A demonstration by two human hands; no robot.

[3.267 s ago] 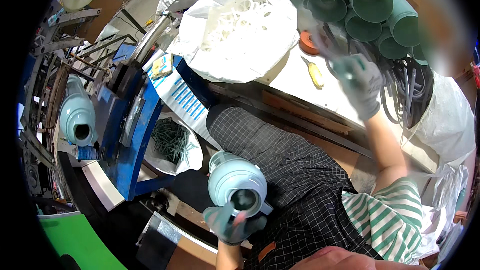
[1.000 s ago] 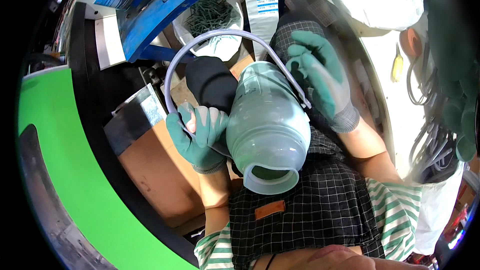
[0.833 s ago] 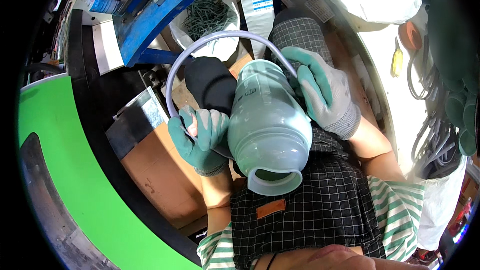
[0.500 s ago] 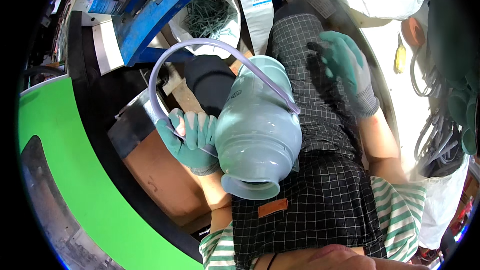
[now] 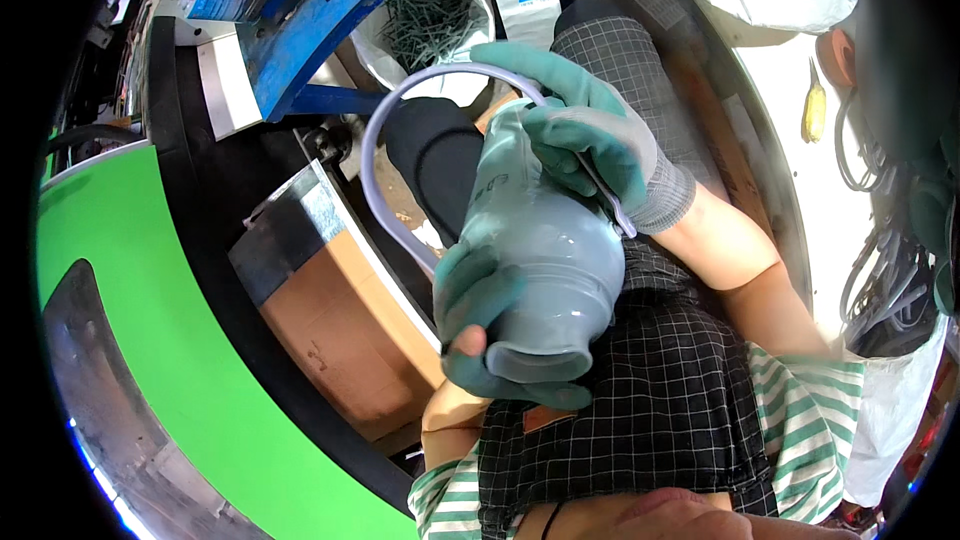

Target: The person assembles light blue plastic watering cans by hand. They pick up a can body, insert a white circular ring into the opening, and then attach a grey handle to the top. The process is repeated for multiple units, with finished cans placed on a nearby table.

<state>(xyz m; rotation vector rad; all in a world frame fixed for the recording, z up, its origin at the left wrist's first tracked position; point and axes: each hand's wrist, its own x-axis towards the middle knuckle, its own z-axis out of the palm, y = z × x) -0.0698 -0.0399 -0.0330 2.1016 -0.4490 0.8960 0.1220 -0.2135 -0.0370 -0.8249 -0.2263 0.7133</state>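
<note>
left grip [image 5: 468, 290] cups one pale-blue vessel [image 5: 565, 240] | right grip [image 5: 600, 135] curls over one lilac handle [image 5: 371, 160] | tabletop [image 5: 815, 210]: one yellow tool [image 5: 814, 115]

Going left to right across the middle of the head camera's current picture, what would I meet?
Green board, brown cardboard, gloved left hand, pale blue-green vessel, right forearm, white tabletop, grey curved strips.

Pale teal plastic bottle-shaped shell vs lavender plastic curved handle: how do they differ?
Shape: the pale teal plastic bottle-shaped shell is bulky with a flared mouth; the lavender plastic curved handle is a slim arc.
Colour: shell greenish blue, handle pale purple.
Contact: the left gloved hand cups the shell near its mouth; the right gloved hand closes over the handle near one end.
Shared: both look smooth.
</note>
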